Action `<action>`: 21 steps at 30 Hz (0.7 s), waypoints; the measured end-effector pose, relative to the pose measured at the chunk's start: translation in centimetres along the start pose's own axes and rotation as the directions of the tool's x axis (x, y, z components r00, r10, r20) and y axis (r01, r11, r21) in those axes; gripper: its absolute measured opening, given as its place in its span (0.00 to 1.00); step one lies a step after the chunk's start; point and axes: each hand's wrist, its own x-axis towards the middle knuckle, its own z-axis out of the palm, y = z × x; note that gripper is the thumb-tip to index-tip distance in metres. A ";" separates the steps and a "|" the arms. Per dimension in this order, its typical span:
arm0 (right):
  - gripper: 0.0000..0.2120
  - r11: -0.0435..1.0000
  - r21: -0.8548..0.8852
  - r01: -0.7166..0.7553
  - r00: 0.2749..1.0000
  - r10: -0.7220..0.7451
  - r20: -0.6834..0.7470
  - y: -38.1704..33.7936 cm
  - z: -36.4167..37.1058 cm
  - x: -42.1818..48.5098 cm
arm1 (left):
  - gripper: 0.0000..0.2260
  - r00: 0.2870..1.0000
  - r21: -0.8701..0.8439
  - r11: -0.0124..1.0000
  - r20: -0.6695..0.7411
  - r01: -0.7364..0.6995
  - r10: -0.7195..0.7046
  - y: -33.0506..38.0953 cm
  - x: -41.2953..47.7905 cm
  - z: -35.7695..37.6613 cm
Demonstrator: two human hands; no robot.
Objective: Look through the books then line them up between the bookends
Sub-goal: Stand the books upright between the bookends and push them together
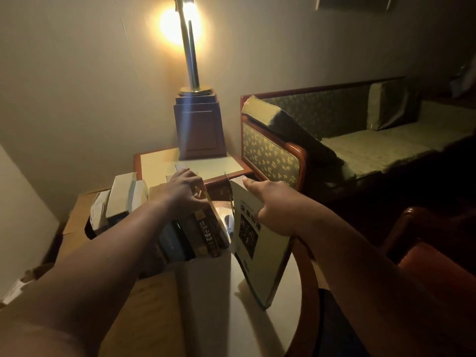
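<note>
several books point(203, 235) are stood in a row on the tabletop point(206, 292), their tops gripped by the left hand point(184, 193) with fingers curled over them. a pale book point(260, 256) – upright, just right of the row – is pinched at its top edge by the right hand point(270, 204), under a lit lamp point(190, 60).

Single head view, looking forward and down, close over books point(203, 233), lamp point(192, 47) beyond

row of books point(195, 235): upright, spines up | pale book point(260, 253): tilted, just right, cover showing
</note>
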 end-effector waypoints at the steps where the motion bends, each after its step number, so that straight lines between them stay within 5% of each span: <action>1: 0.41 1.000 -0.015 -0.004 1.000 0.004 -0.004 -0.7 -0.3 0.2 | 0.17 1.000 -0.006 1.000 -0.005 0.003 -0.003 0.1 0.0 -0.1; 15: 0.27 0.968 -0.232 0.096 0.974 -0.139 -0.179 -9.0 -5.6 5.2 | 0.16 0.999 0.021 1.000 0.030 0.017 -0.018 1.2 -0.7 -1.0; 21: 0.34 0.984 -0.174 0.041 0.981 -0.072 -0.178 -9.2 -1.8 9.7 | 0.20 0.999 -0.001 1.000 0.019 0.027 -0.027 1.5 -1.0 -1.0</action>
